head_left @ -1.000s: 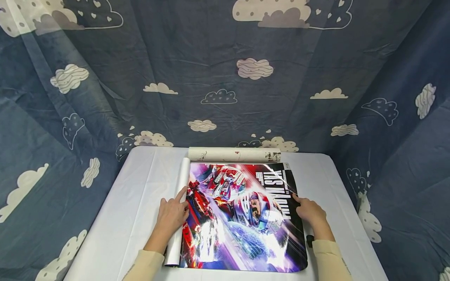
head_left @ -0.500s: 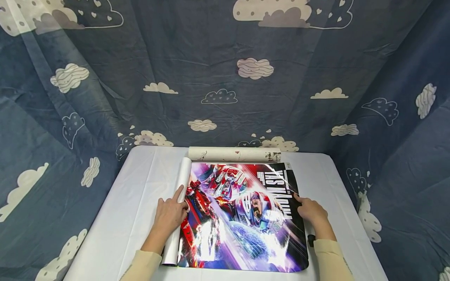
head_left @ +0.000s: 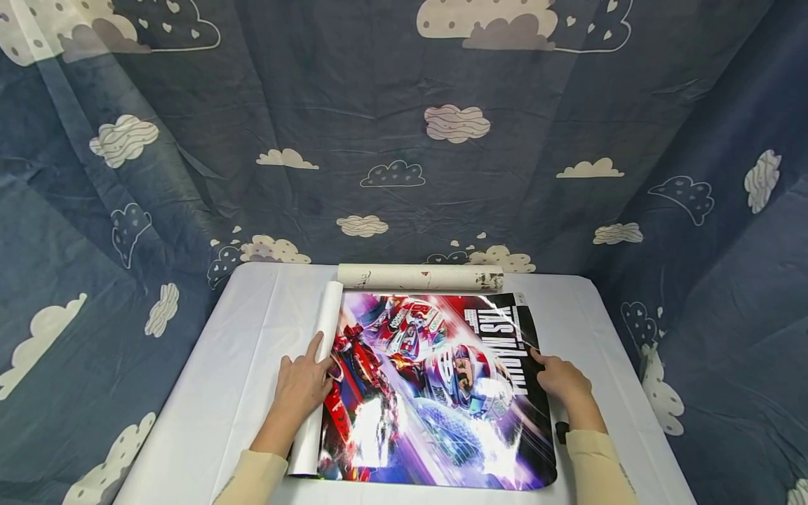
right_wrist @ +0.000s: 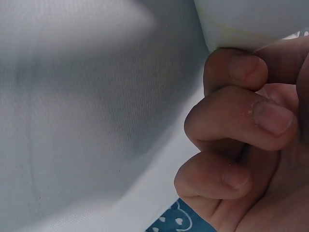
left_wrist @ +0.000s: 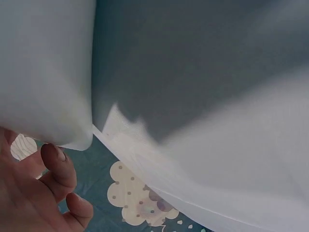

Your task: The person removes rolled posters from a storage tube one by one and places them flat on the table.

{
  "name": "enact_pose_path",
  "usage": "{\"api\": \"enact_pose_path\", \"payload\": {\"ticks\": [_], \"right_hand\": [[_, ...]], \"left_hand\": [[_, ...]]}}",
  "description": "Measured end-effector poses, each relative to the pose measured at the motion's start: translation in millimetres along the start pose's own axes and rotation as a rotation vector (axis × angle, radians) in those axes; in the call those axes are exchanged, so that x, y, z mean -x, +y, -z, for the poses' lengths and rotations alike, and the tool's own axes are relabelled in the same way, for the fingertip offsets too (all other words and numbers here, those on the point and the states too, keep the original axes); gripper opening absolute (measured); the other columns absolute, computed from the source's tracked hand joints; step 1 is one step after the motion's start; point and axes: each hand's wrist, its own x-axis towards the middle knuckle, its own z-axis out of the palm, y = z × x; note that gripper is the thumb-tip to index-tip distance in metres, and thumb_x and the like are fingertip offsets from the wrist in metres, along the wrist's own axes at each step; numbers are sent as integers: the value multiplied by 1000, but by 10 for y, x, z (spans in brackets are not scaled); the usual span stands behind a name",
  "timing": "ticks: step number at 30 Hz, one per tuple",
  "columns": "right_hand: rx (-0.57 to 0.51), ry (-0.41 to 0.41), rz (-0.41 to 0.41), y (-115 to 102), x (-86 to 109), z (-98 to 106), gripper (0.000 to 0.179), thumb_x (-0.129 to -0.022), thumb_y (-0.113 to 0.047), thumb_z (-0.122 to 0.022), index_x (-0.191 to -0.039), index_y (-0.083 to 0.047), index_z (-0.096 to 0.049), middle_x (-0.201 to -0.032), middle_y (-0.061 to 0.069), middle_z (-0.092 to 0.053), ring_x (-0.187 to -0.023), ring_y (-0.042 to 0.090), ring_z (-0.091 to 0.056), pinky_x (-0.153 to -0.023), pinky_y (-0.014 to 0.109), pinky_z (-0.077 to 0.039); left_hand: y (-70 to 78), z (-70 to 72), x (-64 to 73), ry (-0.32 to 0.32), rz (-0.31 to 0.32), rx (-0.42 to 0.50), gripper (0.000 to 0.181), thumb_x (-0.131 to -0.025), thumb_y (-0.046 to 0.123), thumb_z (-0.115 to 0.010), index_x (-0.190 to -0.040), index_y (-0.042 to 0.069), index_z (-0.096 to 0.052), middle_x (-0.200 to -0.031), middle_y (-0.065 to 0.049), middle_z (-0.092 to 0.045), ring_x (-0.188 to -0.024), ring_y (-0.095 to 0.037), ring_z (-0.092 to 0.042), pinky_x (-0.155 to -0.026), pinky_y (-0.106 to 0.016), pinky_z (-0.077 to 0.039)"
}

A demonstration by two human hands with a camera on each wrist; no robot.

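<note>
A glossy poster point(head_left: 435, 379), printed with racing helmets, a red racing car and large white lettering, lies partly unrolled on the white table. Its left side is still a white roll point(head_left: 306, 449). My left hand point(head_left: 300, 386) holds that roll, index finger extended along it and thumb at the printed side. In the left wrist view, the fingers of the left hand point(left_wrist: 36, 193) bend close under the roll's pale surface point(left_wrist: 43, 67). At the opposite edge my right hand point(head_left: 564, 382) pinches the poster. Curled fingers of the right hand point(right_wrist: 236, 130) show beside the poster's white back point(right_wrist: 256, 19).
Behind the poster, a second rolled sheet point(head_left: 419, 278), cream with dark marks, lies along the far part of the white table point(head_left: 252, 337). A small black object point(head_left: 562, 431) shows beside the right wrist. Dark blue cloud-patterned cloth point(head_left: 379, 91) hangs around the table.
My left hand and the roll have shifted slightly left and nearer, while my right hand and the poster's right edge have moved slightly right. A little more of the print shows.
</note>
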Motion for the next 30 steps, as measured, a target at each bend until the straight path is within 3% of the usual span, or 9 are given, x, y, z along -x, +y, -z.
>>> {"api": "enact_pose_path", "payload": {"ticks": [5,8,18,24,30], "right_hand": [[-5,-4,-9,19,0,7,67,-95,-17,-48,-161,-11,-40,-155,42,-42,-131,64,-52,-89,65,-52],[-5,-4,-12,26,-4,12,67,-95,-17,-48,-161,-10,-40,-155,42,-42,-130,64,-52,-89,64,-52],[-7,-4,-5,52,6,7,71,-91,-12,-49,-162,-11,-39,-154,43,-42,-118,58,-60,-82,59,-52],[-6,-9,19,106,3,-27,72,-92,-15,-49,-163,-14,-37,-153,43,-42,-120,62,-58,-79,58,-52],[-2,-14,31,169,-35,-86,70,-97,-20,-47,-166,-16,-33,-154,43,-42,-127,67,-54,-83,64,-53]], "left_hand": [[-31,8,18,33,-14,-16,23,-81,24,-79,-103,28,-84,-166,-3,-50,-58,-23,-51,-61,-39,-31],[-47,10,22,36,-7,-6,27,-82,24,-77,-107,29,-84,-166,-4,-49,-59,-24,-52,-62,-39,-31],[-132,96,16,-69,79,15,32,-91,26,-70,-122,24,-79,-157,-15,-57,-61,-23,-56,-65,-40,-33],[-232,148,22,-30,121,22,36,-90,20,-74,-126,17,-75,-142,-15,-68,-77,-35,-71,-69,-48,-41],[-340,151,35,34,140,48,37,-88,10,-74,-125,12,-73,-115,-10,-78,-80,-33,-73,-66,-46,-41]]}}
